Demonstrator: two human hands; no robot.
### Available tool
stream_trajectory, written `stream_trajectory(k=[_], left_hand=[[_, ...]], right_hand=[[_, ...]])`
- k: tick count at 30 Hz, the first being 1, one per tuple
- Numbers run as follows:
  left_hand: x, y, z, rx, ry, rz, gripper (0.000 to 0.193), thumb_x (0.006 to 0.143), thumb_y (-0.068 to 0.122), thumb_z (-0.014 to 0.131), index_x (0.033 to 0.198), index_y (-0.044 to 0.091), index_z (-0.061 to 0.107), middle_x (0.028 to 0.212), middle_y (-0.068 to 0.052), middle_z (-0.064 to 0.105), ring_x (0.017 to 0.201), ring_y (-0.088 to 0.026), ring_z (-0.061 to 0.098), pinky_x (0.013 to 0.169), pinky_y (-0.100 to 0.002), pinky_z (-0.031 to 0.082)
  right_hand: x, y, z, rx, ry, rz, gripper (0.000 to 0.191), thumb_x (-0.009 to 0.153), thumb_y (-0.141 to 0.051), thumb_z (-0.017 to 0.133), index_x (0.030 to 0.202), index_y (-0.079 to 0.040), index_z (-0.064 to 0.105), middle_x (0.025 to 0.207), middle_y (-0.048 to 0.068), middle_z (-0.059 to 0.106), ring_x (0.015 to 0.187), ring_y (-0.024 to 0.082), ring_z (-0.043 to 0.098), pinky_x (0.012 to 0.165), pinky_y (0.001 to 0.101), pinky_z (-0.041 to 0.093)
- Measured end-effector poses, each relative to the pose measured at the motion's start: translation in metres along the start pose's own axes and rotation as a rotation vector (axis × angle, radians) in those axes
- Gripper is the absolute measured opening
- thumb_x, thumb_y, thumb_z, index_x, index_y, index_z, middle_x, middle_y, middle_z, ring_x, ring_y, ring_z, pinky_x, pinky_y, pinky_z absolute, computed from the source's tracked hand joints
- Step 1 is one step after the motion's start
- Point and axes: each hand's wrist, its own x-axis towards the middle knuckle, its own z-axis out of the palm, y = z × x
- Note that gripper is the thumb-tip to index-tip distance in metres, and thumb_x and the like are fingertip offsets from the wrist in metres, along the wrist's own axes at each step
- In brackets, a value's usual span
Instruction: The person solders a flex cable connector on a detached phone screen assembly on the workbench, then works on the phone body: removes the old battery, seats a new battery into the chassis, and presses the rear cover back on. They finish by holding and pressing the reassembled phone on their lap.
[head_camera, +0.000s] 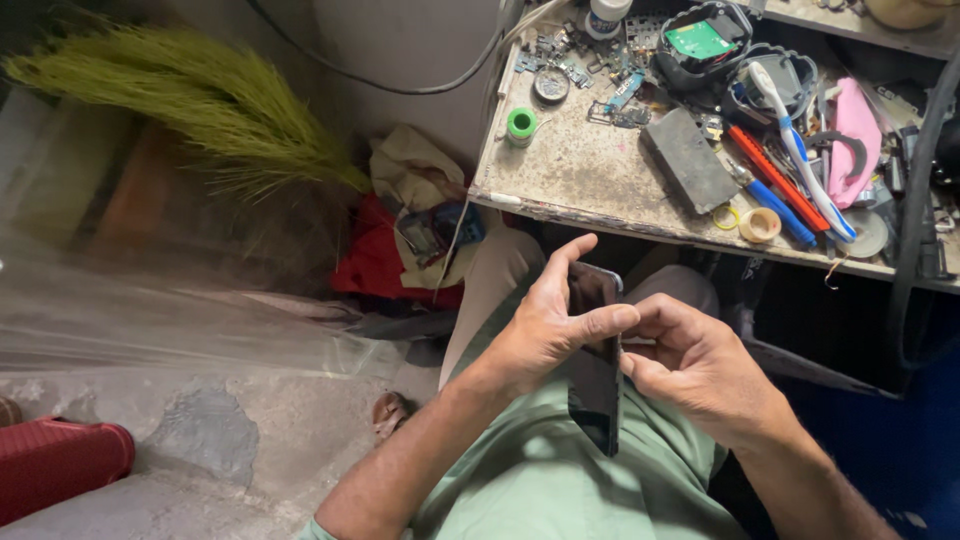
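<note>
Green shirt cloth fills the bottom of the view, closest to you. Just above it, both your hands meet over your lap on a dark phone held edge-on and roughly upright.

Your left hand wraps the phone from the left: thumb laid across its near face, index finger raised over the top edge. Grip closed on the phone.

Your right hand closes on it from the right, fingers curled in against the right edge; the fingertips are hidden behind the phone, so whether they pinch or only press, you cannot tell from here.

Phone position: between the two hands, below the front edge of the workbench, not touching it.

On the bench, well apart from the hands:
- green roll of wire near the left corner
- flat grey block mid-bench
- small tape ring near the front edge
- red and blue tools side by side
- toothbrush lying across them
- pink cloth at far right

Left of the bench: grass broom, red cloth pile on the floor.
</note>
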Motion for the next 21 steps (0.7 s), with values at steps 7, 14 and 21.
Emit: stream_trajectory(k=[7, 14, 21], left_hand=[[-0.0003, 0.0001, -0.0005, -0.002, -0.007, -0.023, 0.115, 0.077, 0.033, 0.089, 0.164, 0.001, 0.021, 0.125, -0.008, 0.055, 0.117, -0.016, 0.056, 0.100, -0.031, 0.051], [-0.0009, 0.0060, 0.0004, -0.012, -0.017, -0.037, 0.118, 0.076, 0.035, 0.090, 0.165, 0.001, 0.019, 0.129, -0.012, 0.055, 0.121, -0.018, 0.056, 0.100, -0.032, 0.052], [-0.0014, 0.0078, 0.0016, -0.007, -0.018, -0.031, 0.117, 0.076, 0.035, 0.089, 0.165, 0.002, 0.019, 0.126, -0.010, 0.055, 0.116, -0.017, 0.057, 0.094, -0.032, 0.054]], right_hand=[[-0.0012, 0.0007, 0.0018, 0.035, -0.012, -0.015, 0.026, 0.090, 0.010, 0.063, 0.114, 0.002, 0.063, 0.111, 0.007, 0.067, 0.109, 0.015, 0.066, 0.099, 0.0323, 0.054], [-0.0007, 0.0007, 0.0011, 0.043, -0.005, -0.001, 0.026, 0.089, 0.012, 0.062, 0.113, 0.002, 0.063, 0.109, 0.006, 0.065, 0.107, 0.013, 0.065, 0.097, 0.0317, 0.053], [-0.0007, 0.0002, 0.0011, 0.032, -0.002, -0.006, 0.027, 0.088, 0.012, 0.063, 0.113, 0.002, 0.063, 0.109, 0.006, 0.065, 0.107, 0.013, 0.065, 0.097, 0.0315, 0.053]])
